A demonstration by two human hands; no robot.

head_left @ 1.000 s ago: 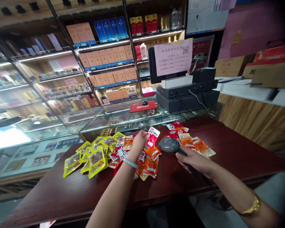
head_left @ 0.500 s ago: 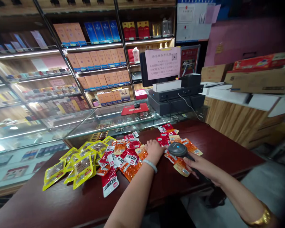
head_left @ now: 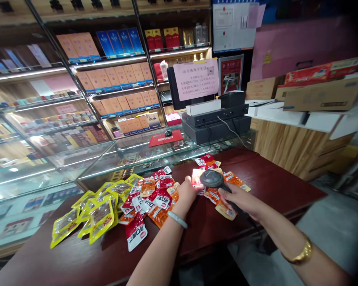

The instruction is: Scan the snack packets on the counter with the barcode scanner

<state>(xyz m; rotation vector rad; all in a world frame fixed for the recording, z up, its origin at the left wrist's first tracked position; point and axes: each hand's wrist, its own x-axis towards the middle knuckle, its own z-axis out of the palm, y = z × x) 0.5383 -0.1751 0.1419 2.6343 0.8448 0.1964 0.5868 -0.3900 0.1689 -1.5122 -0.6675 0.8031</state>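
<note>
My right hand [head_left: 238, 198] is wrapped round the grip of a dark handheld barcode scanner [head_left: 211, 178]. Its head hangs over the small snack packets, and a reddish light falls beside it. My left hand [head_left: 187, 192] is closed at the edge of a lit snack packet [head_left: 197, 175], close to the scanner head; the fingertips are partly hidden. Left of this hand lies a pile of red and white packets [head_left: 137, 234] mixed with orange ones. Yellow-edged packets [head_left: 100, 216] are heaped farther left. Orange packets [head_left: 226, 210] lie under and beside the scanner.
The dark red table [head_left: 280, 178] meets a glass display counter [head_left: 128, 149]. On the counter are a red mat [head_left: 158, 139] with a mouse and a monitor [head_left: 175, 89] bearing a pink sign. Cardboard boxes [head_left: 319, 95] stand at the right, stocked shelves behind.
My left hand has gone from resting on the packets to gripping one near the scanner. The scanner has shifted slightly left, and a reddish light now shows on that packet.
</note>
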